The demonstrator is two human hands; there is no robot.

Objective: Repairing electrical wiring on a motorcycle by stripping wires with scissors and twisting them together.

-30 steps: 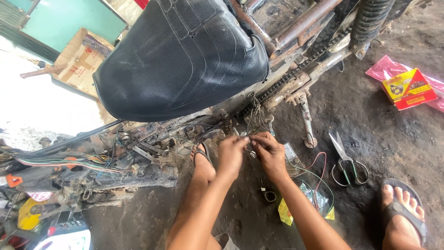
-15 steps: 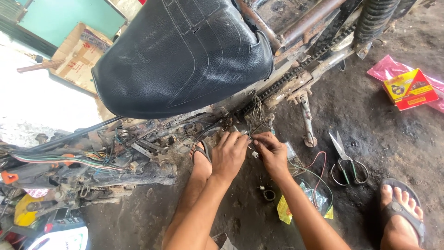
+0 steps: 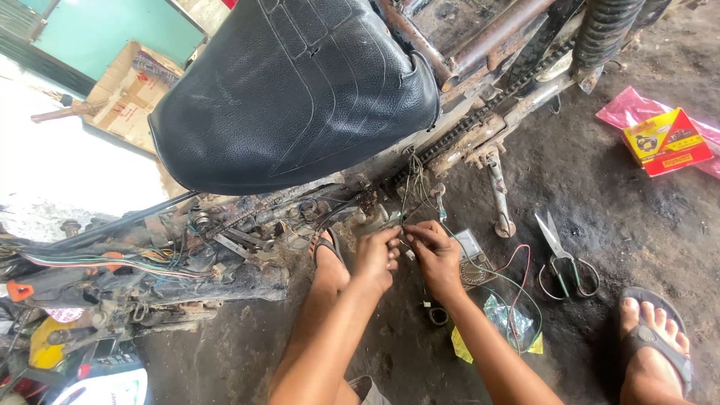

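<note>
Both hands meet just below the black motorcycle seat (image 3: 292, 90): the left hand (image 3: 377, 259) and the right hand (image 3: 435, 255) each close their fingertips on thin wires (image 3: 411, 196) that hang from the rusty frame (image 3: 465, 45) beneath the seat's rear edge. Farther below the seat, a small meter (image 3: 471, 259) lies on the dirt floor (image 3: 600, 180) just beside the right hand, scissors (image 3: 561, 259) lie to the right of the meter, and a red-and-yellow box (image 3: 666, 141) rests well apart toward the right edge. Sandalled feet flank the hands, one (image 3: 330, 259) touching the left forearm and the other (image 3: 654, 352) at the lower right.
</note>
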